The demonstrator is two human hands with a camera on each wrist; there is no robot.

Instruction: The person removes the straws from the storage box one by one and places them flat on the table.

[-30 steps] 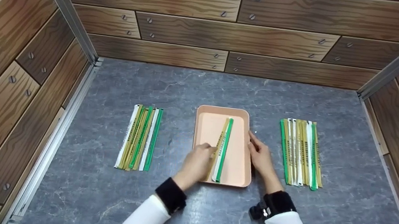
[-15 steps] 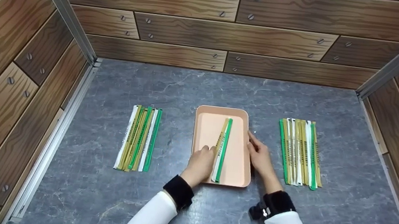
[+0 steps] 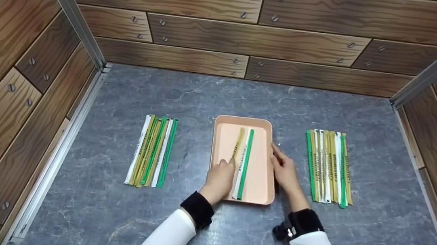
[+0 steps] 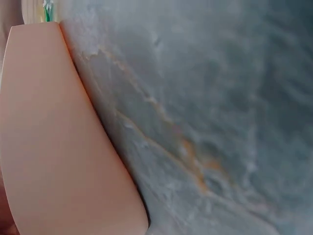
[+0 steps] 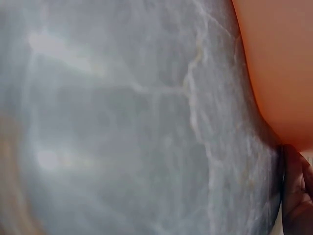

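Inside a pink tray [image 3: 256, 191], my left hand [image 3: 219, 179] pinches a gold slim wrapped stick [image 3: 238, 143]; the stick's near end is hidden under the hand. Just right of it a white wrapped stick [image 3: 241, 163] and a green one [image 3: 246, 162] lie side by side in the tray, nearly parallel to it. My right hand [image 3: 288, 176] holds the tray's right edge. In the right wrist view, the fingers [image 5: 294, 191] of that hand meet the tray wall [image 5: 281, 63]. The left wrist view shows mostly the tray's outer wall [image 4: 58, 132].
Left of the tray lies a row of gold, green and white wrapped sticks [image 3: 152, 152]. A similar row [image 3: 328, 166] lies to the right. Wood-patterned panels [image 3: 199, 33] border the grey marbled surface [image 3: 84, 205] at the back and both sides.
My left hand has moved slightly right in the tray. The gold stick's far end has swung left, away from the white and green sticks. My right hand stays at the tray edge.
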